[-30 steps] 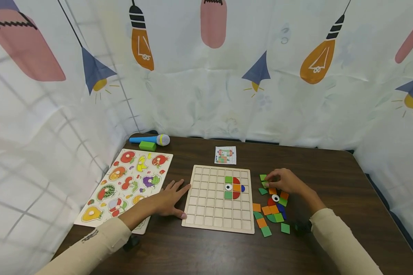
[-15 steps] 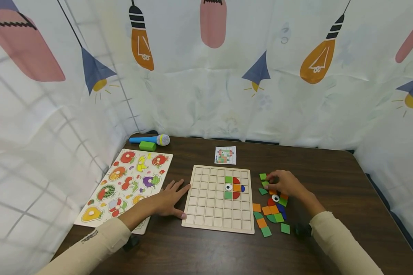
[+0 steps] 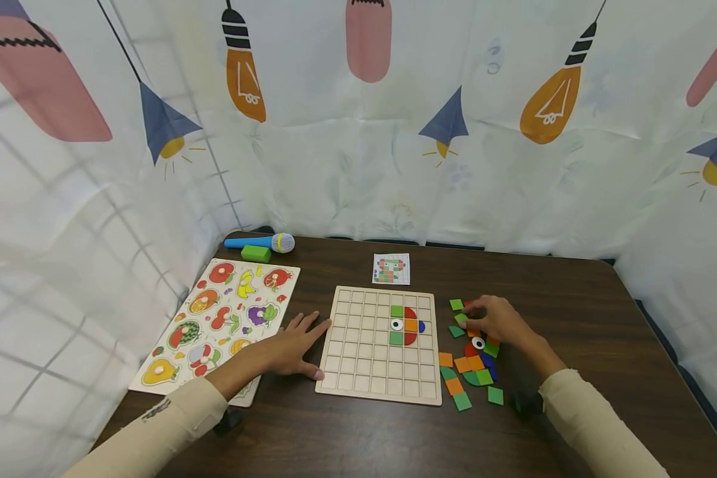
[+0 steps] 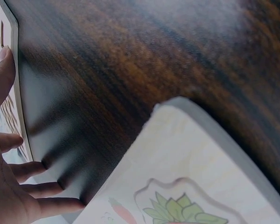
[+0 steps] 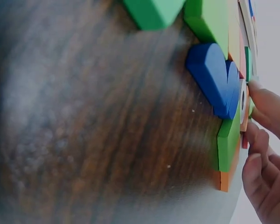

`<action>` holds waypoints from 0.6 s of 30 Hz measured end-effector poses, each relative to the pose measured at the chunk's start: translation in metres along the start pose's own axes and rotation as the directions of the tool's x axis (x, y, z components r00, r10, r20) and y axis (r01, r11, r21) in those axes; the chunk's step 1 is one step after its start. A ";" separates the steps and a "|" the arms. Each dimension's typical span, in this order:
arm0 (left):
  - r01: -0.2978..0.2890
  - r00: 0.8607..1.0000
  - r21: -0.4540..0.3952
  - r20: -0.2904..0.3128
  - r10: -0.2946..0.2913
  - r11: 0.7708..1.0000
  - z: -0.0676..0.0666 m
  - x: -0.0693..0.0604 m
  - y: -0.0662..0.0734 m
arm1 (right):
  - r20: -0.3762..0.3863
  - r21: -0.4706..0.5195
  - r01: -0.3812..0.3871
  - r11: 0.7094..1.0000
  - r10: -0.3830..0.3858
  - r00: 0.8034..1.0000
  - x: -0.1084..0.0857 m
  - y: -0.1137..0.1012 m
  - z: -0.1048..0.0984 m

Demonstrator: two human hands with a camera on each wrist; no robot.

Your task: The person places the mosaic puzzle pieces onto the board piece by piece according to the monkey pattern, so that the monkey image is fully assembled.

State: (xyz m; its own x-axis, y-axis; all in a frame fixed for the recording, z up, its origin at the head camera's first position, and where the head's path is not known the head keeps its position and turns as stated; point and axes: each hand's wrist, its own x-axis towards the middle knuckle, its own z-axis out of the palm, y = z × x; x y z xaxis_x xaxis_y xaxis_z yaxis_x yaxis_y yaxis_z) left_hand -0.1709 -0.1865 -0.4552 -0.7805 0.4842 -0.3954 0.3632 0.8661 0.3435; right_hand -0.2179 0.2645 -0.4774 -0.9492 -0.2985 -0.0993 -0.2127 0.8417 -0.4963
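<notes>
My left hand (image 3: 293, 346) lies with spread fingers beside the wooden grid board (image 3: 358, 372), its thumb on the board's left edge; in the left wrist view the hand (image 4: 11, 182) shows the same. Green, red, orange, blue and eye pieces form a small figure on the board's right half. My right hand (image 3: 498, 320) has thumb and index finger at a light green square (image 3: 461, 318), near a red piece (image 3: 468, 304). The right wrist view shows the bent fingers of that hand (image 5: 270, 149) among pieces; whether they pinch one is unclear. Several loose pieces (image 3: 475, 363) lie below.
A printed pattern card (image 3: 391, 269) lies behind the board. On the left are a fruit picture board (image 3: 215, 299), a green block (image 3: 255, 253) and a blue toy microphone (image 3: 247, 243). A patterned curtain hangs behind the table (image 3: 550, 285).
The right fingers have shifted slightly among the upper pieces, and a bit of red now shows by the index finger. The left hand has stayed in place.
</notes>
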 end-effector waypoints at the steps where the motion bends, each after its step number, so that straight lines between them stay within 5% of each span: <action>1: -0.002 1.000 0.000 -0.001 0.002 1.000 0.000 0.000 0.000 | 0.005 0.012 0.014 1.000 -0.015 1.000 0.000 0.000 0.000; 18: -0.006 1.000 -0.004 -0.001 0.006 1.000 0.000 0.000 -0.001 | 0.026 0.086 0.178 0.980 -0.180 0.983 0.003 -0.009 0.001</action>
State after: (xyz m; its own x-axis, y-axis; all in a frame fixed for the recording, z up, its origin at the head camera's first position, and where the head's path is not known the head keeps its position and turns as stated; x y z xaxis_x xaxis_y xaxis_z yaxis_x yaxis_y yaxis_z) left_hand -0.1712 -0.1873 -0.4555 -0.7789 0.4895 -0.3921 0.3660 0.8624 0.3496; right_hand -0.2186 0.2555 -0.4737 -0.8890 -0.4570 -0.0304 -0.3573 0.7335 -0.5783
